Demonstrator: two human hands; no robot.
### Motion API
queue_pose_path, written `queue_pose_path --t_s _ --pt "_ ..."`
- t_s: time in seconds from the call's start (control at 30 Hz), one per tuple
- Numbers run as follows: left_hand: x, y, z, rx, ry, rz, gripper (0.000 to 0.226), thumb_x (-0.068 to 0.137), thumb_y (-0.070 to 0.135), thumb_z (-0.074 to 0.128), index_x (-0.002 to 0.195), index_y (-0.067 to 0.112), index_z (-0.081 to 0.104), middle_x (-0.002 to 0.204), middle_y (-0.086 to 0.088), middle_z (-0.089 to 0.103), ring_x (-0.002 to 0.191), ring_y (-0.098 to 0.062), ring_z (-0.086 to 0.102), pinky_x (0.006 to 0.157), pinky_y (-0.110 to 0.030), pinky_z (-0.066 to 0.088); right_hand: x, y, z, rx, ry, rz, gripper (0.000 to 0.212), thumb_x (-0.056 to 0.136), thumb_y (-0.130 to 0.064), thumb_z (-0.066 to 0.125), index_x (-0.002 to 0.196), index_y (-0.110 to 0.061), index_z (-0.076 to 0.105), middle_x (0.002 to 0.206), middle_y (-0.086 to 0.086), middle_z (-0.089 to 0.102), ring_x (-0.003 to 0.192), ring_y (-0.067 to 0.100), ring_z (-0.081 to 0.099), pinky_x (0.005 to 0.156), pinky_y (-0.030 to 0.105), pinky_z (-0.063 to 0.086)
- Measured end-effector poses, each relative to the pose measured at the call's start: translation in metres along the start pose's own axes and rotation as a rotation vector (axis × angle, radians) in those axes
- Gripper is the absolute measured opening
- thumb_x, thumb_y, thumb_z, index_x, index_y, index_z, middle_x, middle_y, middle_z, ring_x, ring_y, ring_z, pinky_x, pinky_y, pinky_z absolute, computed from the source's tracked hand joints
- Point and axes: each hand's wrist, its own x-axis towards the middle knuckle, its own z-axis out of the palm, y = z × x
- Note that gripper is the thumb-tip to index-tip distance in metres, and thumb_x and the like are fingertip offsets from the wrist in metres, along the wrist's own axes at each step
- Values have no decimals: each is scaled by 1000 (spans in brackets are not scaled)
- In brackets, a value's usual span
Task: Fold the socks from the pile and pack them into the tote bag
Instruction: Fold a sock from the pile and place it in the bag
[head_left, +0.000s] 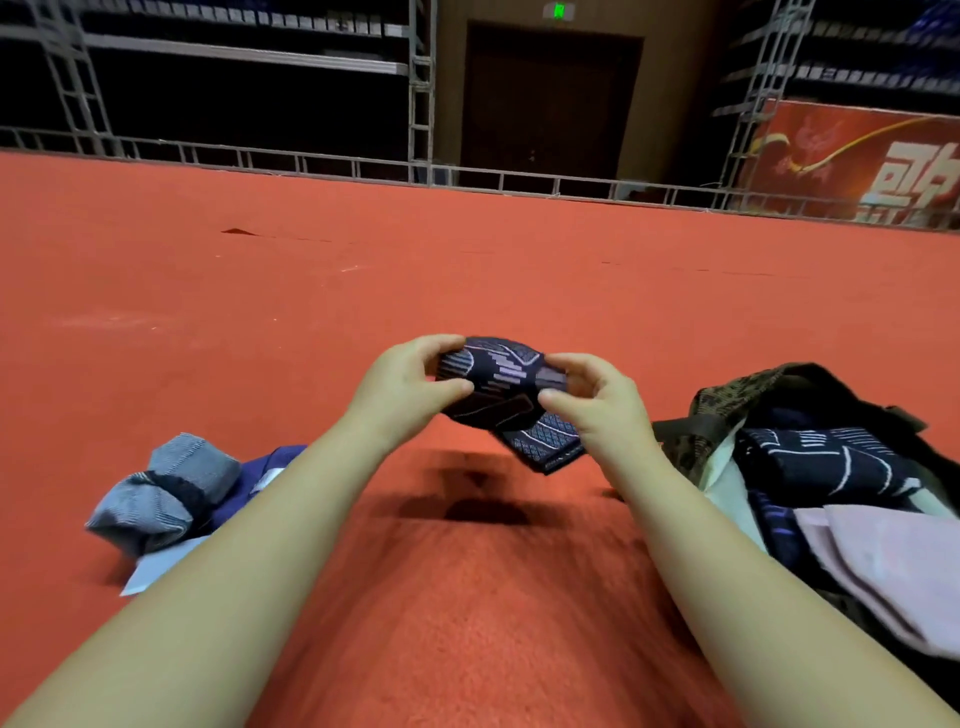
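Both hands (501, 389) pinch dark patterned sock (498, 379) | tote bag (779, 395) holds folded socks (815, 462)

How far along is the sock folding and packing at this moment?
Done: several dark patterned socks and a pink item already lie in the tote bag. In hand: the left hand and right hand grip a dark patterned sock held above the red floor, partly folded. Left: a grey sock bundle and blue pieces remain on the floor.
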Motion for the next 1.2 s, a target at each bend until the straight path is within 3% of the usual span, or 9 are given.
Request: queue_pose_path --t_s 0.13,0.3,0.37,0.47,0.53,0.6,0.73,1.03,1.2 --pt "-42 -25 12 290 -200 -30 39 77 15 72 115 17 67 111 3 68 103 -12 61 88 -21 40 -48 42 0 -244 -172 162 41 76 2 71 111 -18 66 89 -4 66 66 -10 58 64 4 43" --pt "-85 -42 21 347 -451 -76 17 73 22 74 87 28 65 90 5 65 85 -13 60 78 -29 46 -89 66 -3 -349 -308 247 24 73 -3 72 75 -24 62 74 -3 63 54 8 58 57 27 50" --pt "-90 -42 20 375 -517 -13 15 73 24 76 80 27 62 93 2 58 89 -14 54 81 -28 42 -93 63 -4 -358 -315 207 28 72 -1 74 69 -25 58 84 -3 56 69 9 58 59 21 50" --pt "-93 -39 14 360 -611 33 24 69 40 70 71 34 47 101 3 55 99 -14 45 89 -28 37 -92 59 -10 -458 -374 88 33 70 -9 77 68 -31 54 101 -13 51 105 8 48 84 6 33" --pt "-98 -38 11 286 -660 -10 27 69 44 65 72 32 41 108 3 60 99 -14 49 89 -30 39 -90 58 -14 -390 -464 100 33 71 -8 77 69 -29 52 106 -16 56 109 8 51 88 4 33" --pt "-102 -40 9 164 -688 -116 27 81 28 66 74 31 40 100 1 64 80 -12 53 75 -32 45 -92 55 -15 -227 -565 186 27 73 -13 74 70 -28 52 95 -9 65 88 11 63 75 18 48" --pt "-106 -41 2 96 -703 -194 25 90 22 61 77 27 40 66 6 49 57 -8 43 56 -25 37 -96 51 -15 -171 -656 271 19 86 -12 65 79 -21 50 63 -4 61 51 11 53 44 20 36" --pt "-99 -46 17 95 -578 -271 18 92 27 58 79 24 45 62 10 47 53 -2 42 54 -18 36 -92 57 -2 -299 -447 289 17 91 -26 59 81 -22 46 61 -8 55 58 10 49 60 33 39" --pt "-95 -61 29 224 -502 -313 19 89 34 61 78 24 49 69 7 54 64 -10 50 66 -29 40 -91 63 13 -510 -255 300 16 90 -34 58 91 -24 45 67 -8 53 60 10 50 59 31 38"
